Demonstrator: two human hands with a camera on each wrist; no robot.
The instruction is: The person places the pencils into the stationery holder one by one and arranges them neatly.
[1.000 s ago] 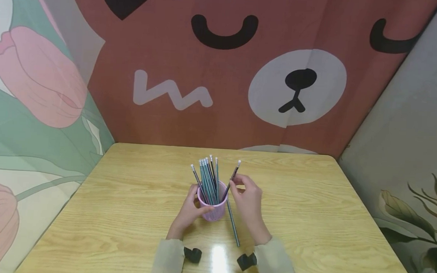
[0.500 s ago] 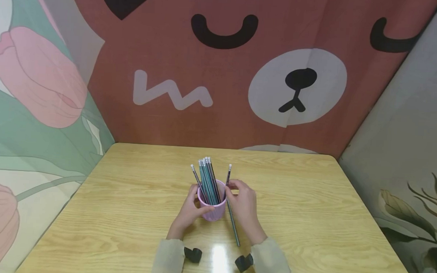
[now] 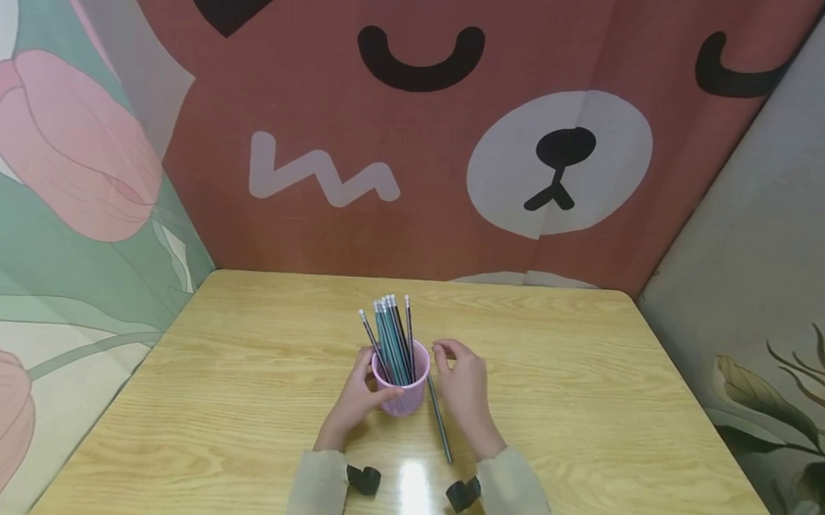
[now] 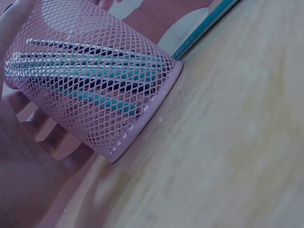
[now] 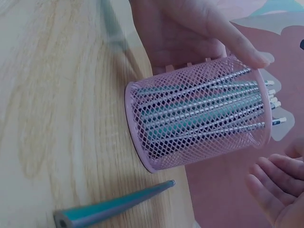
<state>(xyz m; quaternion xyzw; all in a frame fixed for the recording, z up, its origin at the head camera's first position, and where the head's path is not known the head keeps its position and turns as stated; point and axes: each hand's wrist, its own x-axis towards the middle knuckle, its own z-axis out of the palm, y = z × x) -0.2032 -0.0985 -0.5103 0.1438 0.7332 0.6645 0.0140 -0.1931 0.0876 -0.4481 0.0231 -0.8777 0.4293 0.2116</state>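
Note:
A pink mesh pencil cup [image 3: 406, 405] stands upright on the table with several pencils [image 3: 391, 337] in it, their white eraser ends up. My left hand [image 3: 356, 402] holds the cup from its left side, the thumb across the front of the rim. Just right of the rim is my right hand [image 3: 467, 384], apart from the cup. Nothing shows between its loosely bent fingers [image 5: 270, 183] in the right wrist view. One teal pencil [image 3: 440, 420] lies on the table between the cup and my right forearm; the right wrist view shows this loose pencil [image 5: 114, 206] close up.
The wood-grain table [image 3: 240, 404] ends at a back wall hung with a brown bear print [image 3: 303, 230]. Patterned cloths hang on the left and right sides. Each sleeve cuff carries a small black wrist camera [image 3: 363, 480].
My right hand brought a dark pencil to the cup and let it go. That pencil now leans inside, at the right of the bunch. My left hand stays on the cup.

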